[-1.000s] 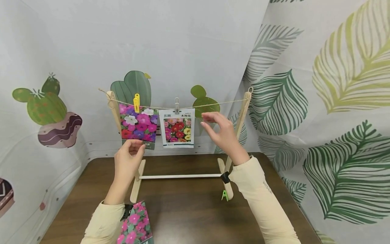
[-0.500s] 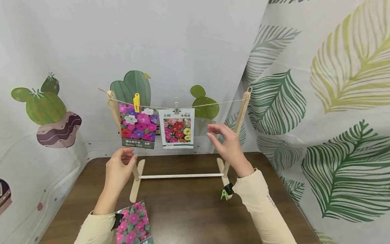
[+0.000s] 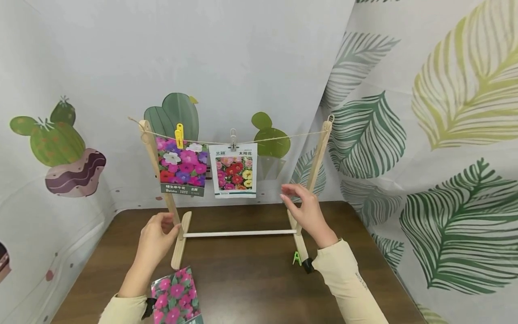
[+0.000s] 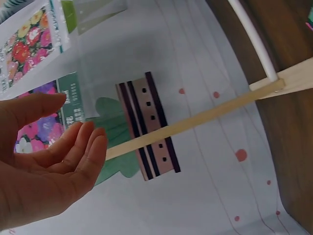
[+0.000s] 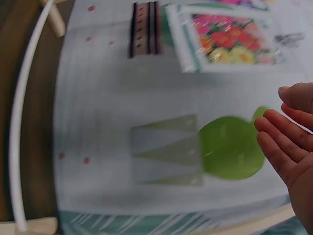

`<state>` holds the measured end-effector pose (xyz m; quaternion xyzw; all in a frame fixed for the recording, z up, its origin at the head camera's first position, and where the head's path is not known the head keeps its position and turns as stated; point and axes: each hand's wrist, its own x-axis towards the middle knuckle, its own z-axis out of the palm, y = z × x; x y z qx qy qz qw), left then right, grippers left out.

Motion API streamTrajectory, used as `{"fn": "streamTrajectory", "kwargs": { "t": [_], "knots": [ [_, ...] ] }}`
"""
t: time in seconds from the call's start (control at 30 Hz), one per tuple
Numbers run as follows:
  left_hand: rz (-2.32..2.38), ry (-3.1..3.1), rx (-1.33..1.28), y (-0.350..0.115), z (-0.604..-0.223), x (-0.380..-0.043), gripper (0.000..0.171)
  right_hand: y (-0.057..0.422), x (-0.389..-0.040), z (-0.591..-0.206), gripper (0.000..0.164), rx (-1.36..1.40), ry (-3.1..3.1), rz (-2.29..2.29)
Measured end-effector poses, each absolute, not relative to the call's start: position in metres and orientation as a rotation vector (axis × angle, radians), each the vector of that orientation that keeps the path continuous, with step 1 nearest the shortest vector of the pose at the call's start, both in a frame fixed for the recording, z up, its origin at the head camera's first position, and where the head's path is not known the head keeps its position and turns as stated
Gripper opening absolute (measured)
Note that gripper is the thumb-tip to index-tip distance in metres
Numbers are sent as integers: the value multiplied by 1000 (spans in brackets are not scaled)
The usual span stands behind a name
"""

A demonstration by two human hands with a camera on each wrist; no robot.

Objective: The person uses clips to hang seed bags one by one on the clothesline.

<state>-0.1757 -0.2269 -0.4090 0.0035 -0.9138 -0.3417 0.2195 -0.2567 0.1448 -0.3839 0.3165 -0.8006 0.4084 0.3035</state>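
In the head view my left hand [image 3: 155, 238] is beside the left post of the wooden stand [image 3: 317, 164], fingers loosely bent and holding nothing. My right hand [image 3: 305, 211] hovers by the right post, also holding nothing, its thumb and fingers apart. From the string hang two seed packets: a purple and pink flower packet [image 3: 184, 164] under a yellow clip [image 3: 179, 136], and a white-bordered packet [image 3: 234, 191] under a metal clip [image 3: 233, 140]. A pink flower packet [image 3: 176, 292] lies on the table near my left sleeve, which partly covers it.
A small green clip [image 3: 297, 258] sits at the stand's right foot. A white rod [image 3: 238, 233] joins the two feet low over the brown table [image 3: 251, 279]. Behind stands a pale cloth [image 3: 251, 54] printed with cacti and leaves.
Both hands have moved down and away from the hanging packets, the left one also leftward and the right one slightly rightward. The purple and pink packet's lower label has come into full sight.
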Motion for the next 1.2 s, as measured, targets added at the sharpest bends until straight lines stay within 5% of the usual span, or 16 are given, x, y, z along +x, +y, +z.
{"fn": "streamTrajectory", "kwargs": {
  "t": [1.2],
  "knots": [
    [-757,-3172,34,-288,-493,-178,51,177,-273,-520,20,533,-2620,1185]
  ]
}}
